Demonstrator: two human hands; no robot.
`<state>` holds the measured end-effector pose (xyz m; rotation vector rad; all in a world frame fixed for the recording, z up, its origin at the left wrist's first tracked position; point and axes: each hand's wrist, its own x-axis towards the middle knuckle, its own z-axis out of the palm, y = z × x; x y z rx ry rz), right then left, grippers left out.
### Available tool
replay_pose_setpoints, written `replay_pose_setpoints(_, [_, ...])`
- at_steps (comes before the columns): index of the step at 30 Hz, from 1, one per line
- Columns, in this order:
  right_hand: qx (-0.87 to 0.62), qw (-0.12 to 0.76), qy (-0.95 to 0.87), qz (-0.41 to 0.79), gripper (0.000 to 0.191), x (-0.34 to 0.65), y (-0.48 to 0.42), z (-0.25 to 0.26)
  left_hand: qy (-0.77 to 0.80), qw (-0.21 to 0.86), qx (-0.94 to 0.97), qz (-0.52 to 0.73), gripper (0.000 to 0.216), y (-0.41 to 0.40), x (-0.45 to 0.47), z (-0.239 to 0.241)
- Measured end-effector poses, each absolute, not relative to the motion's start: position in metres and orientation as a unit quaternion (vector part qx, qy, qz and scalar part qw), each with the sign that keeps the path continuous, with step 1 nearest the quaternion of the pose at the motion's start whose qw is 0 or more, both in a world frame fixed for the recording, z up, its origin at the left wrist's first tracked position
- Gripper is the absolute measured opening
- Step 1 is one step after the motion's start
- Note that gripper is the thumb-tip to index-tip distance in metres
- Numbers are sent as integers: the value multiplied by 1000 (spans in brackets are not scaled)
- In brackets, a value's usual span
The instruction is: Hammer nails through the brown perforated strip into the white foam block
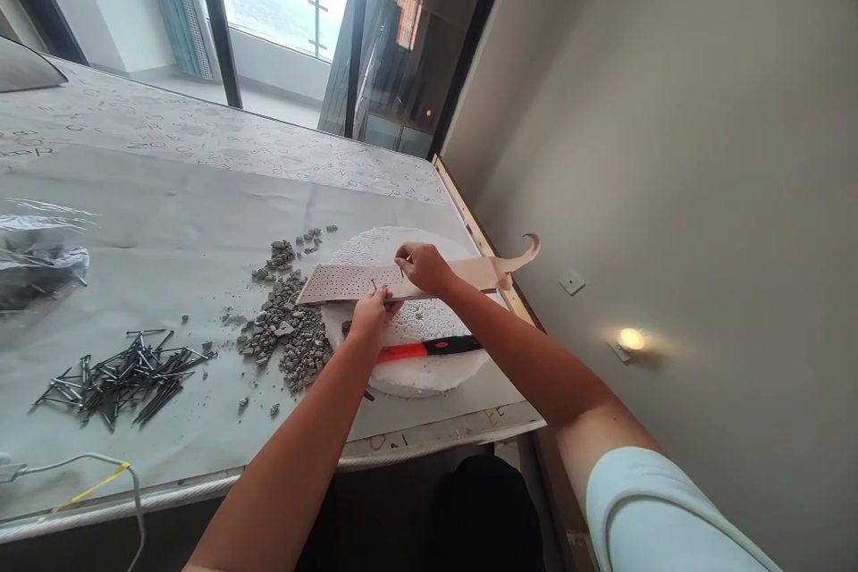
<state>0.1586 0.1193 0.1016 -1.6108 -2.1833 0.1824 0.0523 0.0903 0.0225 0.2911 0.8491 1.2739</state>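
The right hand (424, 267) has its thumb and fingertips pinched together on what looks like a slim dark nail (402, 272), held over a long, flat, tan board (341, 282). The left hand (375, 311) is clamped on the board's near edge, thumb side up and fingers partly beneath it, and a second nail (374, 284) rises thinly beside its fingertips; whether that one sits in a hole cannot be told. The board's left part is dotted with small dark holes in close, even rows, while its right part looks plain and smooth, ending near a curled, paper-like tan strip (526, 254). Under the board is a round, thick white disc (375, 243), pitted and grainy like foam, and on its near side lies a hammer (429, 349) with a glossy red and black handle, its dark head partly hidden by the left hand. Just left of the disc spreads rough, angular grey gravel (281, 322). Farther left lie a tangled heap of long, slender metal nails (124, 375) and a crinkled clear plastic bag (44, 264) with dark contents. A smooth grey sheet (167, 223) underlies all this on the letter-printed surface (268, 138), with a white cable (73, 459) at the near left corner.
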Motion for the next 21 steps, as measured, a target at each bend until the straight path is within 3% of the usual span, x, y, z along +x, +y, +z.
replay_pose_setpoints(3, [-564,283,-761,152,15,153,117,108,409,710,139,556,22,89,55,16])
replay_pose_setpoints(7, [-604,183,-716,300,18,147,115,107,393,719,160,551,18,87,56,14])
replay_pose_setpoints(10, [-621,142,-714,290,19,143,116,98,369,725,157,560,16,87,54,16])
replay_pose_setpoints(21, [-626,158,-728,229,13,142,120,77,366,739,113,554,12,95,54,11])
